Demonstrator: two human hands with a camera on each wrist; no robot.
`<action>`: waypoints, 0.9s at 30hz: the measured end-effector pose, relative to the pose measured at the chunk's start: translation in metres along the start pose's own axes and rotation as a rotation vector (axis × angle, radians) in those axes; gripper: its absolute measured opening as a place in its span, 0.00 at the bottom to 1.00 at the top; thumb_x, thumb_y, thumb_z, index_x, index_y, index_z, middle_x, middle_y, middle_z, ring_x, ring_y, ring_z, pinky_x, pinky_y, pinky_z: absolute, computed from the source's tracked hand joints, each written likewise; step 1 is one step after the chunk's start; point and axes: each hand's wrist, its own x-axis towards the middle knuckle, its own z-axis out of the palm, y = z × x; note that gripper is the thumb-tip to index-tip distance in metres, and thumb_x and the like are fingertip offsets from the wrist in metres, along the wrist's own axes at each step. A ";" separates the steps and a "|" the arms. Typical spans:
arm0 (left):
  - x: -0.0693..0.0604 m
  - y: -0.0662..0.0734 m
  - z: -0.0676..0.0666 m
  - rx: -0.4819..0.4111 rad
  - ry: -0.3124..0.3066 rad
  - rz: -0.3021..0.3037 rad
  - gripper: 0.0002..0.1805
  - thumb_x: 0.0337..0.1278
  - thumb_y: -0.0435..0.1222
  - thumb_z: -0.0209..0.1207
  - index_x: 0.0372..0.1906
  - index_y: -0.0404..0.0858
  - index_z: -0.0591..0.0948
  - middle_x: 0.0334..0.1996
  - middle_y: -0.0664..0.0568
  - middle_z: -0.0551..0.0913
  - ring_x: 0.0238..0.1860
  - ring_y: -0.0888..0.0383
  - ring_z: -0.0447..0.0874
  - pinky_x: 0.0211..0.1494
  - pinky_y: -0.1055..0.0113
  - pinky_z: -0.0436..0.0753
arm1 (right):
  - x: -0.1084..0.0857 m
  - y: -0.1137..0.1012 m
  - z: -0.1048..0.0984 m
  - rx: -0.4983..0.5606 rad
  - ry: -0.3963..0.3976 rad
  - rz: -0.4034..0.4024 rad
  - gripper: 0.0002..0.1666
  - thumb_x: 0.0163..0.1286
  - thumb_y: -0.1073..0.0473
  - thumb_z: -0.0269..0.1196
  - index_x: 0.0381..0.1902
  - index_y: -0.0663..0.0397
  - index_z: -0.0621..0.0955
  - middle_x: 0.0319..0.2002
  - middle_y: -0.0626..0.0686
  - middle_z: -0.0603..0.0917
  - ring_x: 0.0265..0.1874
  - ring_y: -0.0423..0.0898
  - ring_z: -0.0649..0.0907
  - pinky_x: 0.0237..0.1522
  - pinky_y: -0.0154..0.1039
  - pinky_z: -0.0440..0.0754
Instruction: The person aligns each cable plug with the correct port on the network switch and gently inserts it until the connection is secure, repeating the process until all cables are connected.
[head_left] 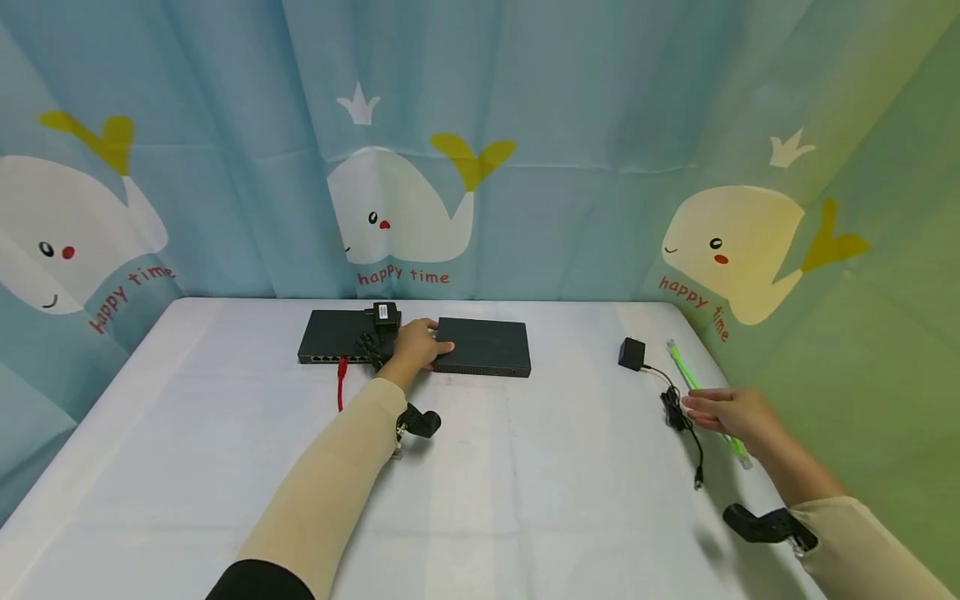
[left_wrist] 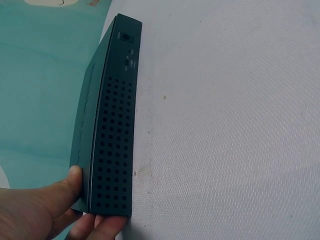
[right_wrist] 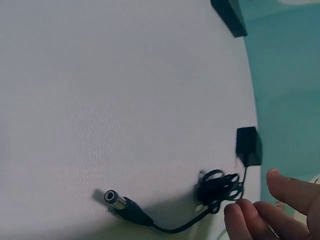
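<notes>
**Left Hand Clasped Black Box, Right Hand Hung Beside Coiled Cord**

Watching from afar through the head and wrist cameras, I saw the left hand (head_left: 414, 343) grip the black box (head_left: 483, 346) at its left end, thumb on one face and fingers on another. The slim, dark casing showed rows of round holes (left_wrist: 116, 145) along one long side, with a small socket (left_wrist: 126, 37) near the far end of that side. It was at the back of the white table (head_left: 570, 475), just right of a ported box (head_left: 330, 327); whether its underside fully met the surface, I could not tell.

The right hand (head_left: 731, 410) held nothing, its fingers loosely extended and its thumb apart, close to the coiled cord (head_left: 672, 408) of a power adapter (head_left: 632, 353). I could not tell whether the fingertips touched it. The cord ended in a barrel plug (right_wrist: 134, 212). A green cable (head_left: 683, 367) passed beneath that hand, which hid its middle from my head view.

A red cable (head_left: 341, 390) was plugged into the ported box, its lower run lost behind the pale sleeve (head_left: 330, 483). A second adapter (head_left: 387, 318) overlapped that box's right side.

On the blue curtain (head_left: 585, 100), red lettering under three white whales (head_left: 408, 208) read "happy time." The second adapter's white label (head_left: 383, 312) and the print by the socket were too small to read.
</notes>
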 end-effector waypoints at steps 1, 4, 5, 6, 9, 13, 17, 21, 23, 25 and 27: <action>-0.001 0.000 0.000 -0.004 0.001 0.000 0.33 0.58 0.43 0.68 0.68 0.39 0.74 0.63 0.39 0.76 0.18 0.58 0.81 0.26 0.68 0.85 | 0.002 0.002 0.000 -0.006 0.013 0.016 0.32 0.74 0.62 0.58 0.62 0.88 0.65 0.34 0.44 0.88 0.29 0.32 0.86 0.36 0.31 0.87; -0.001 0.000 0.001 -0.006 0.008 0.003 0.33 0.58 0.43 0.69 0.67 0.39 0.74 0.62 0.39 0.77 0.21 0.55 0.84 0.27 0.67 0.86 | 0.010 0.008 0.002 -0.012 0.052 0.053 0.34 0.71 0.60 0.62 0.61 0.86 0.67 0.29 0.42 0.88 0.26 0.33 0.86 0.34 0.31 0.87; -0.001 -0.001 0.001 -0.005 0.011 0.005 0.33 0.57 0.43 0.69 0.67 0.39 0.74 0.62 0.39 0.77 0.22 0.54 0.85 0.27 0.67 0.86 | 0.012 0.010 0.003 -0.021 0.061 0.059 0.34 0.71 0.60 0.63 0.61 0.86 0.68 0.28 0.42 0.88 0.26 0.33 0.86 0.33 0.31 0.87; -0.001 0.000 0.002 -0.002 0.014 0.007 0.33 0.57 0.43 0.69 0.67 0.39 0.74 0.62 0.39 0.77 0.23 0.54 0.85 0.27 0.67 0.86 | 0.014 0.012 0.003 -0.021 0.070 0.063 0.34 0.70 0.60 0.64 0.60 0.86 0.69 0.27 0.41 0.87 0.25 0.33 0.85 0.33 0.31 0.87; 0.000 -0.001 0.002 0.006 0.019 0.010 0.33 0.57 0.43 0.69 0.67 0.39 0.74 0.62 0.39 0.77 0.23 0.53 0.86 0.26 0.68 0.85 | 0.018 0.015 0.005 -0.016 0.094 0.073 0.33 0.67 0.60 0.66 0.58 0.86 0.71 0.25 0.40 0.87 0.24 0.33 0.85 0.31 0.31 0.87; 0.001 -0.001 0.001 0.001 0.017 0.006 0.33 0.57 0.42 0.69 0.67 0.39 0.74 0.63 0.39 0.76 0.24 0.53 0.86 0.26 0.68 0.86 | 0.021 0.016 0.006 -0.065 0.121 0.087 0.28 0.64 0.56 0.69 0.51 0.78 0.80 0.23 0.38 0.86 0.23 0.32 0.83 0.28 0.31 0.85; 0.002 0.000 0.000 -0.001 0.013 0.004 0.33 0.57 0.42 0.69 0.67 0.38 0.74 0.63 0.38 0.76 0.24 0.52 0.86 0.26 0.68 0.86 | 0.022 0.016 0.005 -0.142 0.132 0.103 0.22 0.62 0.51 0.71 0.43 0.67 0.87 0.21 0.38 0.86 0.22 0.32 0.82 0.26 0.29 0.81; 0.001 0.000 -0.001 0.001 0.015 0.000 0.33 0.57 0.42 0.69 0.67 0.38 0.74 0.63 0.38 0.76 0.24 0.53 0.86 0.26 0.68 0.86 | 0.024 0.016 0.005 -0.150 0.125 0.108 0.21 0.62 0.52 0.71 0.43 0.66 0.87 0.21 0.38 0.86 0.22 0.31 0.81 0.26 0.29 0.80; 0.000 0.000 -0.001 0.000 0.018 -0.002 0.33 0.57 0.42 0.69 0.67 0.39 0.74 0.63 0.38 0.76 0.24 0.53 0.86 0.27 0.67 0.86 | 0.025 0.016 0.005 -0.141 0.123 0.109 0.19 0.62 0.53 0.71 0.41 0.65 0.88 0.20 0.38 0.86 0.22 0.31 0.81 0.26 0.29 0.80; -0.001 0.001 -0.001 -0.001 0.018 -0.003 0.33 0.57 0.42 0.69 0.67 0.39 0.74 0.62 0.38 0.77 0.24 0.53 0.86 0.28 0.67 0.86 | 0.025 0.016 0.005 -0.130 0.121 0.111 0.16 0.62 0.53 0.72 0.39 0.62 0.89 0.20 0.37 0.85 0.22 0.31 0.81 0.26 0.29 0.80; -0.002 0.001 -0.001 -0.002 0.018 -0.002 0.33 0.57 0.42 0.69 0.67 0.39 0.74 0.62 0.38 0.77 0.25 0.52 0.86 0.28 0.67 0.87 | 0.024 0.016 0.006 -0.109 0.116 0.114 0.13 0.62 0.54 0.72 0.37 0.59 0.90 0.20 0.36 0.85 0.22 0.30 0.81 0.27 0.29 0.80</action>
